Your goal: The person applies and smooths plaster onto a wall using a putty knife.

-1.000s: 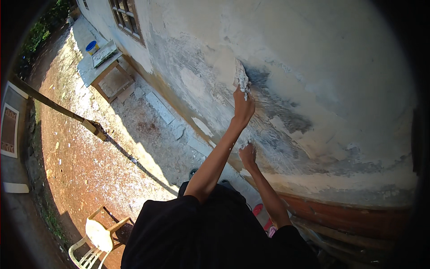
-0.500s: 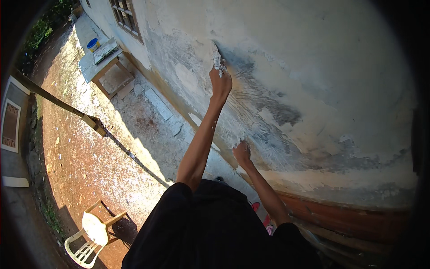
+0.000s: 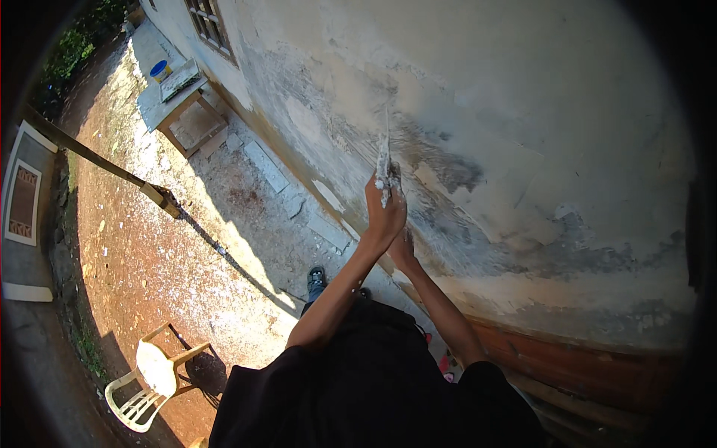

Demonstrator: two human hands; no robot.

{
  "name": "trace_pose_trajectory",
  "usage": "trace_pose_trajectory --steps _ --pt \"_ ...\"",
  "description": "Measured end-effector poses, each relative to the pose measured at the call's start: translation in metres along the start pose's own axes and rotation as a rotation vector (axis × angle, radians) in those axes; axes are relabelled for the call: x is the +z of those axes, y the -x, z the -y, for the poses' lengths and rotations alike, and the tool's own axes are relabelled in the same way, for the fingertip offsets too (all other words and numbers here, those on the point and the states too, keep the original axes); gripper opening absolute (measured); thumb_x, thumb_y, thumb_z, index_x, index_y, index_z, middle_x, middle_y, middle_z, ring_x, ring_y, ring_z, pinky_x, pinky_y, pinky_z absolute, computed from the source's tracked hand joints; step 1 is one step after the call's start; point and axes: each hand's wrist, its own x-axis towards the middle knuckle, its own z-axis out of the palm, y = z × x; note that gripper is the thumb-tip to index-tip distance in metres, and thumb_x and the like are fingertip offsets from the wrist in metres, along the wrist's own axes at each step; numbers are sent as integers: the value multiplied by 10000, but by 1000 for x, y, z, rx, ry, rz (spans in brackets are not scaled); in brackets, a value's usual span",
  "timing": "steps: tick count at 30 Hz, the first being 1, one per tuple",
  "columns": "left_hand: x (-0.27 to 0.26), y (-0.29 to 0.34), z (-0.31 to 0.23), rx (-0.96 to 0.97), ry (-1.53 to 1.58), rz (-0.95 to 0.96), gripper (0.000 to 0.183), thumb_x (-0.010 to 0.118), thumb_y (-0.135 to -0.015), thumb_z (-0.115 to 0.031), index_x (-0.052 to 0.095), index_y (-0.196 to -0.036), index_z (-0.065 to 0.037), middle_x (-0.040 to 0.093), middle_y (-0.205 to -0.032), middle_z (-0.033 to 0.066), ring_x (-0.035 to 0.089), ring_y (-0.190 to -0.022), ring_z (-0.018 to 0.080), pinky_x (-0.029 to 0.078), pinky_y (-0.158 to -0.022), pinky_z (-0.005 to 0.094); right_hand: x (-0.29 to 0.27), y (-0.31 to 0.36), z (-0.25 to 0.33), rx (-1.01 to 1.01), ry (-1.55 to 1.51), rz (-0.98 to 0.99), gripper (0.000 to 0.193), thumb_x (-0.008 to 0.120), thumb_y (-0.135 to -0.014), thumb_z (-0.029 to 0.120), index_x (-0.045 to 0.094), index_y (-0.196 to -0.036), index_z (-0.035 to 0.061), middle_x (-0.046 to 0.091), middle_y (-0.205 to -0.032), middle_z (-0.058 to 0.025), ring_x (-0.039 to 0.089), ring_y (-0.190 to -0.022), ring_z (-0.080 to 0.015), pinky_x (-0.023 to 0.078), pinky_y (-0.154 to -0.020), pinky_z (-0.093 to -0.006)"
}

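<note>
My left hand (image 3: pixel 386 213) is closed around a putty knife (image 3: pixel 384 153) clotted with white putty. Its thin blade points up and stands edge-on in front of the house wall (image 3: pixel 538 104); whether it touches the wall I cannot tell. White smears also cover the fingers. Just behind and below, my right hand (image 3: pixel 402 250) is mostly covered by the left hand and wrist, so its fingers and anything in them are hidden. Grey scraped streaks (image 3: pixel 441 160) and pale putty patches run across the wall around both hands.
A low table (image 3: pixel 153 110) by the wall bears a blue-and-yellow bucket (image 3: pixel 159 71) and a whitish board (image 3: pixel 179 78). Broken slabs (image 3: pixel 267 166) lie along the wall's foot. A plastic chair (image 3: pixel 155 371) stands lower left, near a slanting pole (image 3: pixel 97 166). A barred window (image 3: pixel 209 28) is upper left.
My left hand has come down and slightly right with the putty knife, away from the upper wall, until it overlaps my right hand. The right hand stays at about the same height.
</note>
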Motion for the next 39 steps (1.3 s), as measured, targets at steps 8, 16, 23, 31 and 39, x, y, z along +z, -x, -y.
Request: trace_pose_trajectory --steps 8,16,23,31,39 --pt "50 -54 40 185 -89 -187 144 359 -660 82 444 -776 65 454 -737 240 405 -685 422 340 -608 427 -32 21 26 94 128 241 468 495 -723 255 406 -1058 -60 443 -1049 -225 397 -1012 -323 312 -860 -357" --pt "59 78 -46 -58 -100 126 303 417 -686 13 449 -983 62 483 -871 220 461 -801 380 365 -720 383 17 18 -31 -228 -79 -204 387 529 -684 231 468 -965 -28 467 -982 -179 442 -912 -316 337 -795 -393" --pt "12 -54 12 112 -168 -219 120 364 -744 0 427 -677 76 388 -494 125 310 -442 189 278 -426 323 -32 24 9 58 113 200 483 478 -730 258 395 -1085 -59 429 -1090 -188 380 -1051 -278 293 -888 -341" --pt "122 52 -79 238 195 165 286 388 -612 96 422 -895 68 418 -820 238 413 -738 404 350 -651 409 -8 36 -39 -266 296 -361 140 458 -710 143 543 -778 56 524 -784 -124 467 -835 -290 361 -730 -381" --pt "102 118 -121 177 415 496 418 442 -618 74 379 -1032 74 405 -987 278 415 -899 389 360 -758 365 -29 36 -3 -20 4 104 442 475 -726 223 413 -1034 -88 443 -1032 -226 399 -988 -339 264 -892 -404"
